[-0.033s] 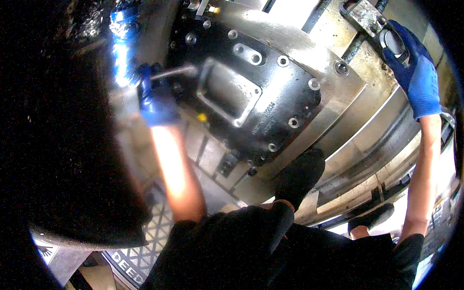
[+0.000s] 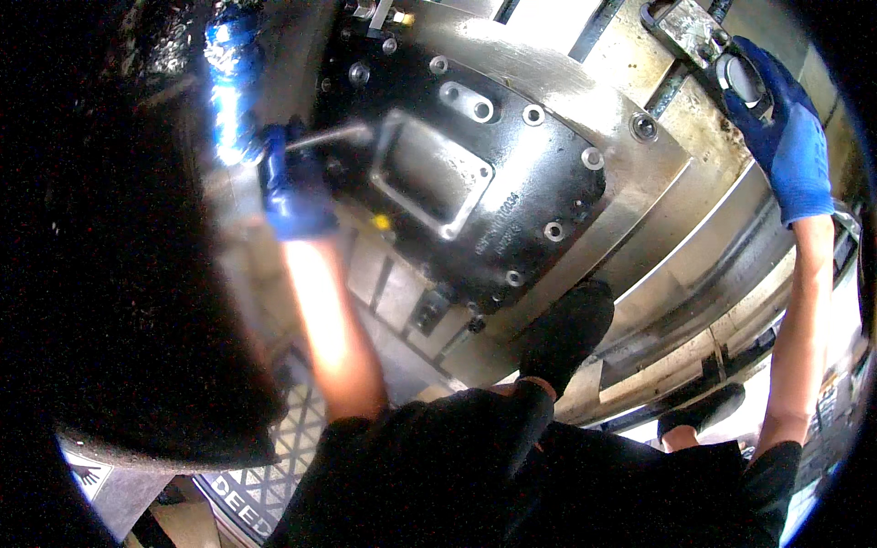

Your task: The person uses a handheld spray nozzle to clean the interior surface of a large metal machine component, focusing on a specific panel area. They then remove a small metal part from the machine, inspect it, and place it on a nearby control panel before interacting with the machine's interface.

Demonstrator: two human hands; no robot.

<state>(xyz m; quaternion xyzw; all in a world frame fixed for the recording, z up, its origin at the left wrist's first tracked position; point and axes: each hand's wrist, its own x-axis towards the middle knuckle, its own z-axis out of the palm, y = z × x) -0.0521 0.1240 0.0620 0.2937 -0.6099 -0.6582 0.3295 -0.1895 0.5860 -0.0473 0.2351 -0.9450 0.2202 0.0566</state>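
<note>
My left hand (image 2: 297,187), in a dark blue glove and blurred, is closed on a tool whose thin metal tube (image 2: 329,137) points right; the tool's body is hidden in the hand. The tube's tip is by a black metal plate (image 2: 539,196) with bolt holes and a raised rectangular frame (image 2: 429,173). At the upper right my right hand (image 2: 781,123), in a blue glove, curls its thumb and fingers round the round grey end (image 2: 738,80) of a metal clamp block (image 2: 690,36).
The plate lies on a round metal base (image 2: 653,196) over a slotted machine table (image 2: 630,46). A large dark shiny wall (image 2: 119,274) fills the left, with a bright blue streak (image 2: 233,91) beside it. My dark shoes (image 2: 571,329) stand on the machine.
My left hand and forearm have shifted very slightly left. My right hand stays where it was.
</note>
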